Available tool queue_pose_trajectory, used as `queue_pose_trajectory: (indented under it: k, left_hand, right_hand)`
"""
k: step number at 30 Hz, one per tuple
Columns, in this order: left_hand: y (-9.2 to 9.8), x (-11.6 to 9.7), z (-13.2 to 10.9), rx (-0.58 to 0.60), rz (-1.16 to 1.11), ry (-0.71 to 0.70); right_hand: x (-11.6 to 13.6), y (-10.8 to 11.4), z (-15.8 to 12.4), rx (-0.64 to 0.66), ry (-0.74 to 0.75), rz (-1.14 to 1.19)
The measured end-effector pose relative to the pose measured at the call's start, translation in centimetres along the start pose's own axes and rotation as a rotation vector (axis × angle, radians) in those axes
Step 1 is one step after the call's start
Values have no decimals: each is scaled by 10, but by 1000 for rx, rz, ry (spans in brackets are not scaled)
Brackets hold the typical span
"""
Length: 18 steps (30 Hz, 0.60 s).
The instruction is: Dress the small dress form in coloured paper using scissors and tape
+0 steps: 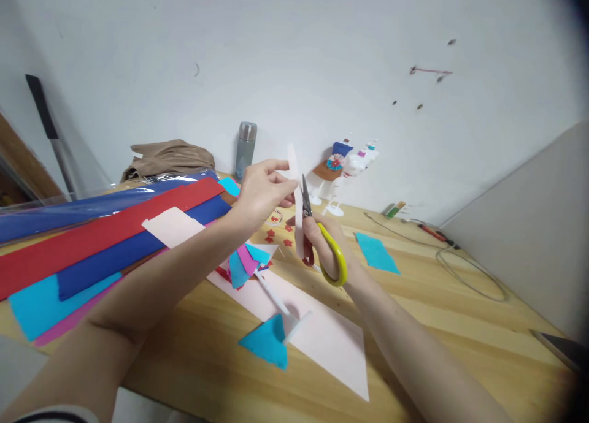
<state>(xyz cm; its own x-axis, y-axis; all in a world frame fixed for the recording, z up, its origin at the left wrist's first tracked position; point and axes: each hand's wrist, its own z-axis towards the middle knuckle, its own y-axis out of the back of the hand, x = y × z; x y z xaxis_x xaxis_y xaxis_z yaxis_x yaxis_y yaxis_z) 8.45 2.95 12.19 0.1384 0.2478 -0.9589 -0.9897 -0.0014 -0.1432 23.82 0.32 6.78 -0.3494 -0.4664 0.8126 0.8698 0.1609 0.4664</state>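
My left hand (264,190) pinches a pale pink paper piece (294,165), which is seen nearly edge-on and stands upright over the table. In my right hand (322,242) are scissors (339,260) with yellow and red handles; their blades point up along the right side of the paper. Beneath both hands lies a large pale pink sheet (331,331). On it rests a white stick (275,294) with blue and magenta paper pieces (238,268) at its upper end. A blue triangular piece (267,343) is nearer to me.
Red (110,227), blue and magenta strips spread at the left. Behind stand a grey bottle (246,150), brown cloth (170,156) and paper-decorated figures (340,159). At the right are a blue piece (377,252) and a cable (464,279). Small red flowers (270,234) lie mid-table.
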Motion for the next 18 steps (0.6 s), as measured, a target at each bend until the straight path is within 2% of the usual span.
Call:
queue_pose_trajectory:
  k: [7,18]
  left_hand:
    - [-2,6,-2,15,52,-34]
    - [-6,9,-2,-3,52,-29]
  right_hand:
    - [4,1,3,-15,5,-32]
    - [-7,1,3,-43,-10,-43]
